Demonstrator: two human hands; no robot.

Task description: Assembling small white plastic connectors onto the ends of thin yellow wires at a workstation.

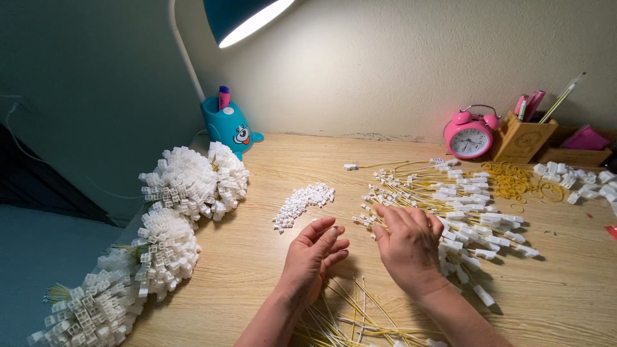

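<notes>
My left hand (313, 255) rests on the wooden desk (257, 257) with its fingers loosely curled and apart, holding nothing that I can see. My right hand (407, 243) lies palm down on the near edge of a spread of yellow wires with white plastic connectors (463, 205), fingers touching them. A small heap of loose white connector housings (302, 200) lies just beyond my left hand. More yellow wires (350, 315) lie under my wrists near the desk's front.
Big bundles of finished white connectors (186, 183) pile along the desk's left side. A blue desk lamp base with pens (229, 126) stands at the back left. A pink alarm clock (470, 136), a wooden pen holder (522, 138), yellow rubber bands (511, 178) and more white connectors (575, 177) sit at the back right.
</notes>
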